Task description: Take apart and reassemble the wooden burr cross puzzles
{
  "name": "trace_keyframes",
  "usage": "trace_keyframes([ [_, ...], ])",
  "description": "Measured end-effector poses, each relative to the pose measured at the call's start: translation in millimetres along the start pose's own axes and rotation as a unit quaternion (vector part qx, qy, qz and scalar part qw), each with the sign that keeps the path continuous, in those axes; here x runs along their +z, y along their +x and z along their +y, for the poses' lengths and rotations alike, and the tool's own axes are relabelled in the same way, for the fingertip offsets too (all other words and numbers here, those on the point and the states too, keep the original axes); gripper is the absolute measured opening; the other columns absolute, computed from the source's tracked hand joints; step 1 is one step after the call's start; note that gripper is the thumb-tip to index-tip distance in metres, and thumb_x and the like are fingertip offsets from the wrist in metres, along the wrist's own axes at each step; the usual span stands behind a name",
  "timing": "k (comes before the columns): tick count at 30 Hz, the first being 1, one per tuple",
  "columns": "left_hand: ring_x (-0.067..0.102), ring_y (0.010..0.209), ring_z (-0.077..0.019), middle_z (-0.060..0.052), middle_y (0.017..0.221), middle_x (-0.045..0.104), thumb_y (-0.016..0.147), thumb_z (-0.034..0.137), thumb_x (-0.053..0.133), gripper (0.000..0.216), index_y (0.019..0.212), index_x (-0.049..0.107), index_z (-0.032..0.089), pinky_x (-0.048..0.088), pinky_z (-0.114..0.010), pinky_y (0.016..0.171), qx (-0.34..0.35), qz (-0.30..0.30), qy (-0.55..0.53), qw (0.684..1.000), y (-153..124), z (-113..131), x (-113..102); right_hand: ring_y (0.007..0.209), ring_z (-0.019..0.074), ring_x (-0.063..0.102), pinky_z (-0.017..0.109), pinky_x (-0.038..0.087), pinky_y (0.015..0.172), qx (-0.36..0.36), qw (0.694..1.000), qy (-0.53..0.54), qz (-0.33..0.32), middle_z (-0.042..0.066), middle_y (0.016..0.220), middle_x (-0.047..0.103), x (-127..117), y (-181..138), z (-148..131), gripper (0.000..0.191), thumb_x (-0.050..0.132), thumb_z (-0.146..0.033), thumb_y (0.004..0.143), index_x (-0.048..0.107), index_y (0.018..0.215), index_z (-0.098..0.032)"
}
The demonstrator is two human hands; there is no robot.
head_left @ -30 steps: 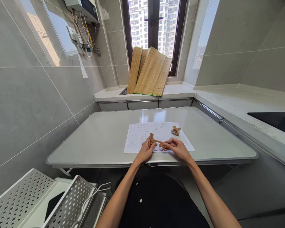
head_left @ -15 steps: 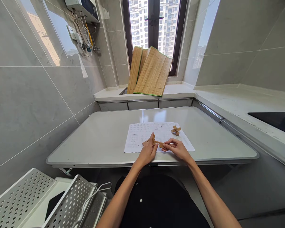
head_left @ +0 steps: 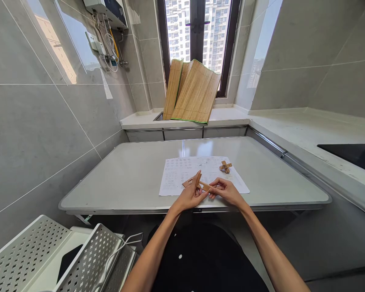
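Note:
Flat brown wooden pieces point(head_left: 205, 186) are between my two hands, low over a printed paper sheet point(head_left: 173, 178). My left hand point(head_left: 190, 196) is closed around some of them; one strip stands up along its fingers, and another pokes out to its left. Fingers and thumb of my right hand point(head_left: 225, 191) pinch the right end of a flat strip. Both hands meet near that end, and how the pieces join is hidden by my fingers. A small cross-shaped wooden assembly point(head_left: 225, 166) sits on the sheet's upper right part.
The sheet lies on a white folding table point(head_left: 109, 178). Behind it, a bamboo mat point(head_left: 197, 91) leans on the window ledge. A white counter point(head_left: 295, 125) runs along the right. White perforated baskets point(head_left: 91, 251) with a cable stand at lower left.
My left hand has shifted slightly right, and its thumb now reaches the strip's end beside my right fingers. The cross-shaped assembly has stayed in place.

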State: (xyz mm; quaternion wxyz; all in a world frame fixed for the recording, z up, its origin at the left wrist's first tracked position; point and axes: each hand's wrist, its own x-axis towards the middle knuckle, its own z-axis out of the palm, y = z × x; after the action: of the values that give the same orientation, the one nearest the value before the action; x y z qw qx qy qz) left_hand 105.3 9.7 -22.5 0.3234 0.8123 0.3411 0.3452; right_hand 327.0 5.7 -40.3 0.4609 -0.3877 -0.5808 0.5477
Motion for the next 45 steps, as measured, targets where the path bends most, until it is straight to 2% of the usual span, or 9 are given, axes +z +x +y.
trace_keyframes([
  [5,0.058,0.066,-0.0139,-0.012,0.119,0.069,0.093,0.049,0.061,0.086,0.164,0.017,0.027,0.053,-0.033,0.076,0.007,-0.030,0.021,0.999,-1,1,0,0.066,0.0250,0.075,0.039,0.059,0.072,-0.006,1.000,-0.015,-0.014,0.002,0.071,0.078,1,1,1,0.044,0.086,-0.058,0.071,0.065,0.089,-0.023],
  [9,0.055,0.060,-0.0143,-0.007,0.097,0.071,0.094,0.050,0.061,0.090,0.165,0.013,0.024,0.050,-0.030,0.068,0.008,-0.055,0.046,0.997,-1,4,-1,0.068,0.0253,0.075,0.041,0.059,0.074,-0.006,1.000,-0.022,-0.014,0.003,0.077,0.079,1,0,-1,0.043,0.085,-0.057,0.072,0.065,0.088,-0.023],
  [17,0.060,0.062,-0.0193,0.001,0.074,0.062,0.098,0.053,0.053,0.085,0.165,0.010,0.025,0.046,-0.028,0.066,-0.001,-0.095,0.119,0.988,-1,13,-1,0.071,0.0257,0.076,0.039,0.059,0.075,-0.010,0.999,-0.031,-0.014,0.003,0.077,0.080,3,0,-1,0.040,0.084,-0.055,0.075,0.064,0.087,-0.023],
  [22,0.066,0.074,-0.0230,-0.005,0.094,0.072,0.098,0.042,0.051,0.084,0.165,0.006,0.022,0.049,-0.033,0.076,0.030,-0.084,0.159,0.983,-2,9,4,0.072,0.0251,0.076,0.039,0.059,0.075,-0.018,0.999,-0.022,-0.020,0.004,0.078,0.080,5,4,2,0.040,0.086,-0.052,0.074,0.064,0.088,-0.021],
  [28,0.062,0.068,-0.0182,-0.008,0.120,0.072,0.094,0.031,0.055,0.085,0.165,0.007,0.029,0.050,-0.033,0.078,0.046,-0.071,0.151,0.985,-2,16,3,0.077,0.0269,0.077,0.042,0.060,0.080,-0.027,0.999,0.019,-0.013,0.004,0.082,0.080,5,4,2,0.041,0.087,-0.052,0.074,0.062,0.088,-0.022],
  [33,0.059,0.060,-0.0138,-0.006,0.106,0.071,0.091,0.035,0.064,0.088,0.162,0.012,0.026,0.053,-0.032,0.073,0.024,-0.010,0.102,0.994,-3,13,3,0.079,0.0269,0.078,0.041,0.060,0.081,-0.033,0.998,0.015,0.043,0.005,0.085,0.079,1,4,1,0.045,0.087,-0.055,0.073,0.062,0.088,-0.021],
  [39,0.063,0.060,-0.0115,-0.008,0.116,0.066,0.099,0.036,0.055,0.051,0.140,0.029,0.023,0.056,-0.035,0.077,0.056,0.087,0.131,0.986,0,-2,10,0.083,0.0259,0.078,0.040,0.060,0.085,-0.041,0.998,0.023,0.048,0.005,0.088,0.078,1,7,5,0.043,0.086,-0.053,0.076,0.065,0.094,-0.019],
  [42,0.072,0.081,-0.0207,-0.011,0.114,0.069,0.101,0.033,0.051,0.036,0.133,0.038,0.021,0.057,-0.039,0.082,0.066,0.090,0.200,0.973,2,-3,11,0.085,0.0257,0.078,0.041,0.059,0.088,-0.034,0.999,0.016,0.039,0.006,0.088,0.078,0,8,6,0.044,0.084,-0.053,0.078,0.066,0.100,-0.019],
  [45,0.069,0.112,-0.0283,-0.014,0.121,0.068,0.104,0.030,0.046,0.030,0.133,0.045,0.021,0.058,-0.042,0.090,0.085,0.083,0.259,0.959,2,-2,12,0.084,0.0256,0.077,0.041,0.059,0.088,-0.032,0.999,0.010,0.036,0.007,0.088,0.079,1,7,3,0.045,0.083,-0.054,0.078,0.068,0.101,-0.018],
])
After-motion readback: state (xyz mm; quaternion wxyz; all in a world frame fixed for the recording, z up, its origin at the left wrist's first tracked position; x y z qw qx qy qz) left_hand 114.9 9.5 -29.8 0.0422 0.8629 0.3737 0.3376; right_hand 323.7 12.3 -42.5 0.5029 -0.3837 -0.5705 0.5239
